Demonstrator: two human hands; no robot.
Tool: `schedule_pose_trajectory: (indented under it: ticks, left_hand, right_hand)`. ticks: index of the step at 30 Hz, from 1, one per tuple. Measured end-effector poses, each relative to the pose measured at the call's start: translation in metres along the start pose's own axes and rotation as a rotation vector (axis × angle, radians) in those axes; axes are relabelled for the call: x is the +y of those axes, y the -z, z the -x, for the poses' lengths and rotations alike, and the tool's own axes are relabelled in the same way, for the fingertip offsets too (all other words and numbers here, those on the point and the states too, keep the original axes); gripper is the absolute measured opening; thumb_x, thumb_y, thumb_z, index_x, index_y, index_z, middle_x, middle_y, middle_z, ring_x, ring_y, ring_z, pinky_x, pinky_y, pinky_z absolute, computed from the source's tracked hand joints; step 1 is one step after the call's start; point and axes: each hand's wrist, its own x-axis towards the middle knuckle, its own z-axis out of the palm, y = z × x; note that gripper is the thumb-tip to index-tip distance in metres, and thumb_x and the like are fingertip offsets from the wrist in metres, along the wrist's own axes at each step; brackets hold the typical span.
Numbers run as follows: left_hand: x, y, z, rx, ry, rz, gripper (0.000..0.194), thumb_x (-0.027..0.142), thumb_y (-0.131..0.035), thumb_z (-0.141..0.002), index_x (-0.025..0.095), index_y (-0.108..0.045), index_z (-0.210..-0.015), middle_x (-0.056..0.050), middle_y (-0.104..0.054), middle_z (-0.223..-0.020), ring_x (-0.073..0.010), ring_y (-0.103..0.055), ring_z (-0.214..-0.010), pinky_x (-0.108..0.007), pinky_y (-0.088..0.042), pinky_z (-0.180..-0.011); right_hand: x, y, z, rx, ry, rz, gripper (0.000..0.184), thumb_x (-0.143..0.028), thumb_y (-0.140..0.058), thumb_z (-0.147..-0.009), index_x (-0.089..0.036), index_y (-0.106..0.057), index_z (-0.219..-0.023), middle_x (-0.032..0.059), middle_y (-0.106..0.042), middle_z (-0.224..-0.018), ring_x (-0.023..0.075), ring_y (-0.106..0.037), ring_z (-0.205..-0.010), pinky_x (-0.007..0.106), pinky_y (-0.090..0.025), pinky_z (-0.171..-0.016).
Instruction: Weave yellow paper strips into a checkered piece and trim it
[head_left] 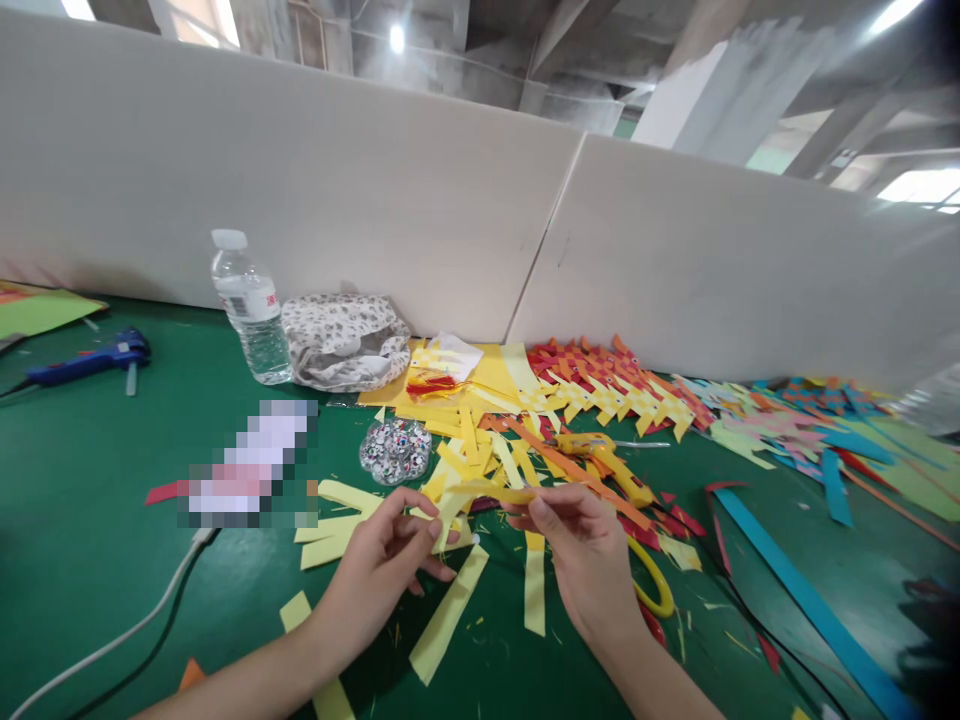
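Both hands are raised over the middle of the green table, with a yellow paper strip [491, 493] between them. My right hand [585, 550] pinches the strip's right end between thumb and fingers. At its left end, the thumb and fingers of my left hand [397, 550] close around pale yellow paper; the exact contact is partly hidden. Loose pale yellow strips [450, 615] lie below and around the hands. Just beyond them is a pile of yellow strips [472, 445]. Scissors with yellow handles [660, 580] lie partly hidden beside my right hand.
A yellow glue gun [604, 460] lies behind my right hand. Googly eyes in a clear case [395, 450], a water bottle [251, 310], a patterned cloth pouch [345, 340], a blue glue gun [97, 360] and woven paper pieces [600, 375] stand or lie around. A white partition [337, 190] bounds the back.
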Motion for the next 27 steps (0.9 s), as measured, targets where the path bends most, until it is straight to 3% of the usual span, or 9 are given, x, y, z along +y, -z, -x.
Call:
schedule_pose_trajectory:
  ticks: [4, 15, 27]
  left_hand:
    - [0.001, 0.0, 0.001, 0.007, 0.007, 0.007, 0.016, 0.036, -0.05, -0.084, 0.023, -0.041, -0.089, 0.004, -0.061, -0.072, -0.0148, -0.068, -0.062, -0.017, -0.036, -0.045]
    - [0.005, -0.002, 0.001, -0.001, -0.068, 0.131, 0.031, 0.029, -0.064, -0.075, 0.024, -0.033, -0.077, 0.003, -0.068, -0.073, -0.0154, -0.065, -0.077, -0.021, -0.044, -0.06]
    - [-0.002, -0.001, -0.003, 0.043, -0.008, 0.145, 0.036, 0.028, -0.071, -0.069, 0.02, -0.049, -0.097, 0.0, -0.071, -0.079, -0.0152, -0.066, -0.077, -0.021, -0.048, -0.061]
  right_hand:
    - [0.002, -0.004, 0.003, -0.042, -0.024, 0.07, 0.01, -0.027, -0.073, -0.068, -0.02, -0.066, -0.07, 0.0033, -0.071, -0.076, 0.0176, -0.068, -0.069, 0.029, -0.056, -0.063]
    - [0.011, -0.013, 0.008, -0.228, -0.279, 0.101, 0.025, -0.031, -0.075, -0.065, -0.018, -0.056, -0.075, 0.0008, -0.067, -0.071, 0.0152, -0.065, -0.068, 0.023, -0.051, -0.06]
    - [0.012, -0.008, 0.005, -0.255, -0.301, 0.143, 0.03, -0.03, -0.075, -0.065, -0.019, -0.054, -0.085, 0.0004, -0.067, -0.076, 0.0138, -0.064, -0.068, 0.027, -0.051, -0.066]
